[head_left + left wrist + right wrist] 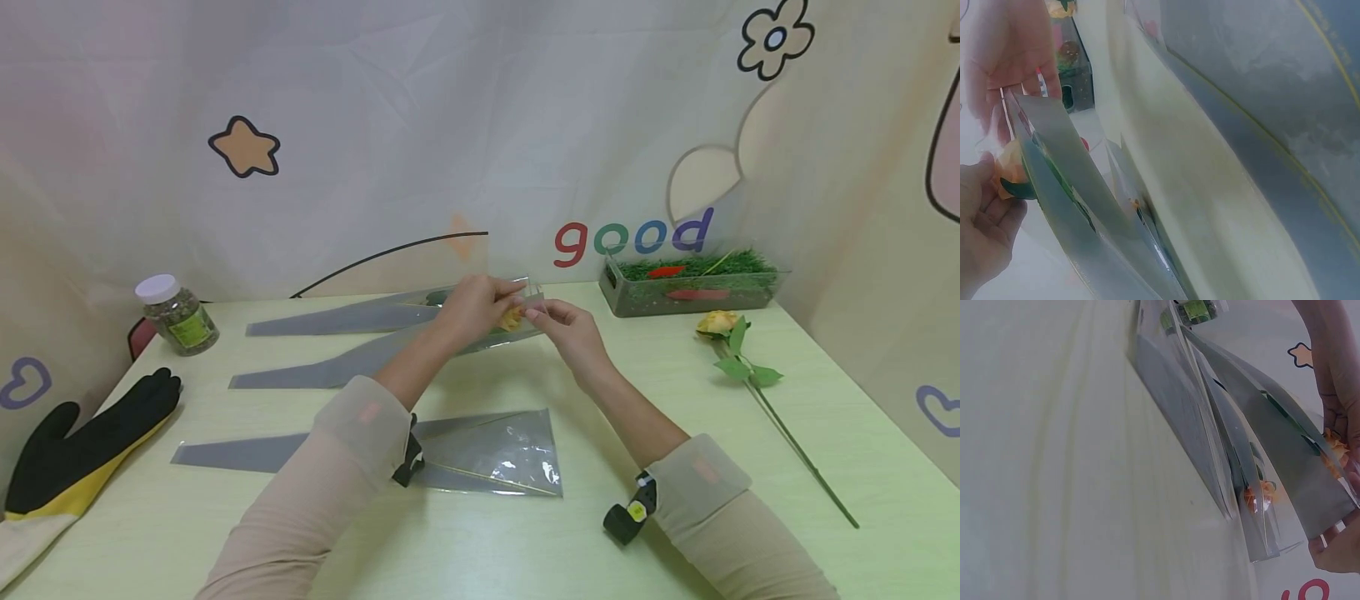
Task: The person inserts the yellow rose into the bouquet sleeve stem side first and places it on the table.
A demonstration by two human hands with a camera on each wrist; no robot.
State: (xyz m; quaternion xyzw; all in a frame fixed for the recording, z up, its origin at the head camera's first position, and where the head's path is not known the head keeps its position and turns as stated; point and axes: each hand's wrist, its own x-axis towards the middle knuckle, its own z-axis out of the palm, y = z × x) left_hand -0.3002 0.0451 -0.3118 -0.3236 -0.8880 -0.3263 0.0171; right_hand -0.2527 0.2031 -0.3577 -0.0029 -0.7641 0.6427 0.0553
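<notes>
Behind the pale table [480, 546] we see a printed cloth [397, 117], and at centre our left hand [477, 307] and right hand [577, 333] pinch a grey sleeve [375, 352] near its wide mouth, its long axis crosswise, narrow end pointing left, a yellow rose [512, 319] inside by the mouth. We also see a clear box [628, 300] of grass [750, 263] and red pieces [697, 294] at right, and a white-lidded jar [177, 315] of greenish bits at left.

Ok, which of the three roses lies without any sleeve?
The rightmost rose in the head view, in front of the grass box: it lies fully uncovered, while the other two roses sit in grey sleeves.
</notes>
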